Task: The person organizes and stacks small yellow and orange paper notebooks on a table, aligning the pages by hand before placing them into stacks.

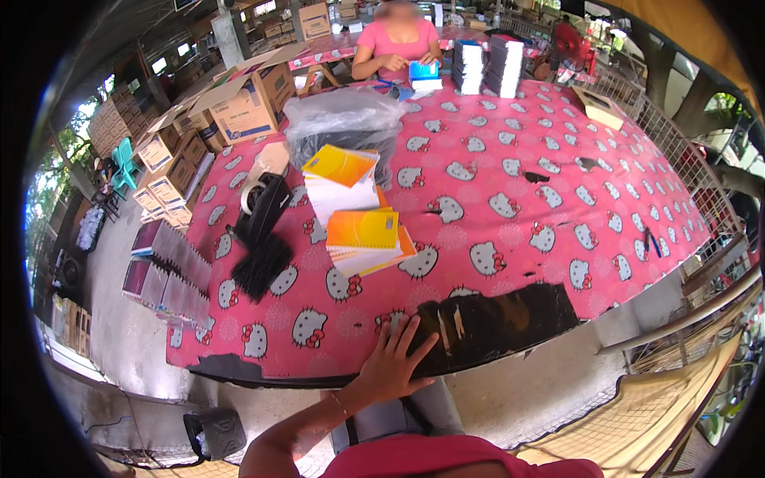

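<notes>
Left hand (394, 360): open, fingers fanned, palm down at near edge of surface (637, 187); nothing gripped; flat pose probably for leaning or steadying.
Right hand: out of view; cannot tell if open, holding, or resting.
Black patch (510, 319): along near edge, left end beside left fingers; looks like tape or bare top, maybe covering or showing through a torn cover.
Orange notebooks (362, 229): on surface, ahead of left hand and well apart from it; two groups, one behind the other, untouched; turned at differing angles, perhaps to keep batches separate.
Plastic sheet (343, 110): draped over something dark just behind notebooks; likely against dust.
Tape roll (252, 193): left of notebooks, next to black items (264, 267); exact kind unclear.
Purple notebooks (151, 279): piled at left edge, probably parked there to free the middle.
Cartons (239, 111): far left, some flaps up, perhaps for easy reach inside.
Co-worker (398, 40): across surface, busy at blue notebooks (425, 70), tall stacks (504, 68) alongside, presumably within reach.
Small tool (654, 244): near right edge, lying loose.
</notes>
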`<action>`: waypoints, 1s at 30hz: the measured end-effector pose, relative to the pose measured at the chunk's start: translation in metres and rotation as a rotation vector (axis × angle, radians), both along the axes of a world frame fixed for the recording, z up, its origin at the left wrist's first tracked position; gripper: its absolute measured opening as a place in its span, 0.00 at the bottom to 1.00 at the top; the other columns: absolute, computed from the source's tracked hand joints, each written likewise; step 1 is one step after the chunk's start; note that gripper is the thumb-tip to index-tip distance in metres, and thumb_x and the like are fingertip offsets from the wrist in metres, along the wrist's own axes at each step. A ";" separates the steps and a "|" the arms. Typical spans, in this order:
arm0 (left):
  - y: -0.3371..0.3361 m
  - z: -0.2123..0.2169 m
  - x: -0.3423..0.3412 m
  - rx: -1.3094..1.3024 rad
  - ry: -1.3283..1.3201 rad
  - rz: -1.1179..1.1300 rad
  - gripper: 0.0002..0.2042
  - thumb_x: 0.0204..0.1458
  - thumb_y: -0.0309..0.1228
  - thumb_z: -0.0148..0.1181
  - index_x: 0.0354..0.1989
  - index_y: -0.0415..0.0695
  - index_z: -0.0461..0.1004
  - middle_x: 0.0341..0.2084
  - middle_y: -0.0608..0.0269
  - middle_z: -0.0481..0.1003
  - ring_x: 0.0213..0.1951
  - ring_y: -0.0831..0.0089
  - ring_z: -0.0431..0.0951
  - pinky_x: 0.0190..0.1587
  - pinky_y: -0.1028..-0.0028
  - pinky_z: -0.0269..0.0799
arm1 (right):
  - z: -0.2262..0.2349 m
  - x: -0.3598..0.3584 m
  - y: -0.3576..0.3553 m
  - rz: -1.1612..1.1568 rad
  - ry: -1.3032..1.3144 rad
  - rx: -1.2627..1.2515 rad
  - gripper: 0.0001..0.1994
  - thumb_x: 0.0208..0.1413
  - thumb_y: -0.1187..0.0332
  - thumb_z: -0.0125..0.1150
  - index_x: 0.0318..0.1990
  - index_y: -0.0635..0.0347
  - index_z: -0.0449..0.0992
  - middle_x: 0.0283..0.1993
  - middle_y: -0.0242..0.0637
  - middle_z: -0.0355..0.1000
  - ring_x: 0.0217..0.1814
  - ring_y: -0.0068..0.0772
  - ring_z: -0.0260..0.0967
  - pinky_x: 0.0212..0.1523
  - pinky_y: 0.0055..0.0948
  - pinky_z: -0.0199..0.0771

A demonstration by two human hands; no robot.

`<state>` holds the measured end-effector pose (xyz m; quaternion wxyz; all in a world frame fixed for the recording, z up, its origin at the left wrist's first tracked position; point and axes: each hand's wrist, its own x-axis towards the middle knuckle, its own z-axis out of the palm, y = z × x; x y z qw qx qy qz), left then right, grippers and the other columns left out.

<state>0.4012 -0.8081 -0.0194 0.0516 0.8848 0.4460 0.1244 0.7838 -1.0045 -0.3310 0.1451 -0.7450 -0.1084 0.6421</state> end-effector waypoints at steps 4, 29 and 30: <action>0.001 -0.006 -0.001 -0.017 0.058 -0.012 0.40 0.56 0.61 0.51 0.73 0.53 0.54 0.69 0.37 0.51 0.69 0.37 0.50 0.66 0.37 0.47 | -0.002 0.002 -0.001 0.048 0.001 -0.007 0.35 0.45 0.57 0.75 0.61 0.54 0.66 0.55 0.40 0.72 0.55 0.43 0.71 0.52 0.50 0.75; 0.001 0.004 -0.002 -0.025 0.031 -0.023 0.37 0.58 0.59 0.49 0.72 0.51 0.56 0.68 0.34 0.53 0.68 0.38 0.54 0.64 0.36 0.51 | 0.035 -0.039 0.083 0.228 0.012 0.001 0.31 0.48 0.59 0.72 0.60 0.52 0.68 0.55 0.38 0.72 0.54 0.44 0.71 0.51 0.50 0.75; -0.001 0.004 -0.001 -0.031 -0.006 -0.010 0.37 0.58 0.59 0.49 0.72 0.51 0.56 0.68 0.35 0.53 0.68 0.39 0.54 0.65 0.37 0.50 | 0.027 -0.035 0.081 0.239 0.012 -0.001 0.31 0.48 0.59 0.72 0.60 0.52 0.68 0.55 0.38 0.72 0.54 0.44 0.71 0.51 0.50 0.75</action>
